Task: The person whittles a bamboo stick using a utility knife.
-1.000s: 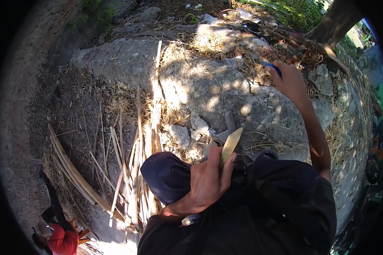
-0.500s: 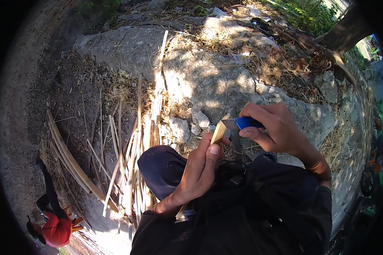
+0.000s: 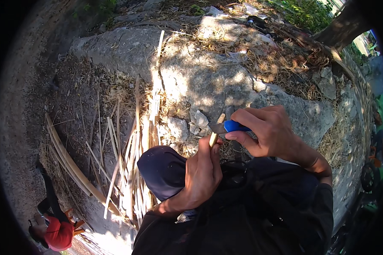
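Observation:
My left hand [image 3: 203, 169] is closed round the lower part of a short, pale bamboo strip [image 3: 213, 139], which points up and away from me. In my right hand [image 3: 266, 131] is a knife with a blue handle [image 3: 235, 126], pinched between thumb and fingers. The grey blade [image 3: 217, 128] lies across the strip just above my left fingers and hides part of it. The strip's lower end is inside my left hand.
Several long bamboo strips [image 3: 136, 157] lie on the ground at my left, beside thick curved poles [image 3: 74, 170]. A rough stone slab [image 3: 200, 80] with loose rocks [image 3: 177, 128] is ahead. A person in red [image 3: 58, 233] sits at the lower left. A tree trunk [image 3: 342, 26] stands far right.
The knife and my right hand have moved a little left and down along the strip toward my left fingers. The strip has turned in my left hand and shows a narrower side.

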A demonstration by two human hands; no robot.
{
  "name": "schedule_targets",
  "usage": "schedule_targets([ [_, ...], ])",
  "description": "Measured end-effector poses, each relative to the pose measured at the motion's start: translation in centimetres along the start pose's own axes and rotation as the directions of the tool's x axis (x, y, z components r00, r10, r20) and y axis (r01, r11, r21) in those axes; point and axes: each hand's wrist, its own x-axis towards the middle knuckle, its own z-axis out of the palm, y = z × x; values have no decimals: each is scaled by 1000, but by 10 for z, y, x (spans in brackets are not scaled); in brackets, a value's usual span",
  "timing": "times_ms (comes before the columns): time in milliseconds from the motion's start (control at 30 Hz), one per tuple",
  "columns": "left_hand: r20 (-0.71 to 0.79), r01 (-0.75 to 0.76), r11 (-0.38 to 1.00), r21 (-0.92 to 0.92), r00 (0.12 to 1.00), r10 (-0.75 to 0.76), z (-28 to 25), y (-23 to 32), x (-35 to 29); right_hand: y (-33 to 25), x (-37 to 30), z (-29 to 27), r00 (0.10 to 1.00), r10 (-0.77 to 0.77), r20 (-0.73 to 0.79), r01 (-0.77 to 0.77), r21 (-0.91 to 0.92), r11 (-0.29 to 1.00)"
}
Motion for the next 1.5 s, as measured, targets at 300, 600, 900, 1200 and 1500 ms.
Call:
schedule_targets([
  [300,-4,32,999,20,999,-32,-1,11,-11,47,3,-2,967,190,-171,-219,-172,960],
  [600,225,233,830,-506,965,-134,-22,0,5,38,-5,-19,969,245,-37,-227,260,938],
  [900,306,292,799,-526,941,-142,-26,7,5,1,2,-2,990,-10,141,-18,193,981],
  [1200,46,45,983,-178,998,-37,-9,4,-1,-1,3,6,998,-20,67,8,166,986],
  [1500,-41,41,997,67,998,-39,-4,6,3,12,3,12,999,33,40,-39,151,988],
])
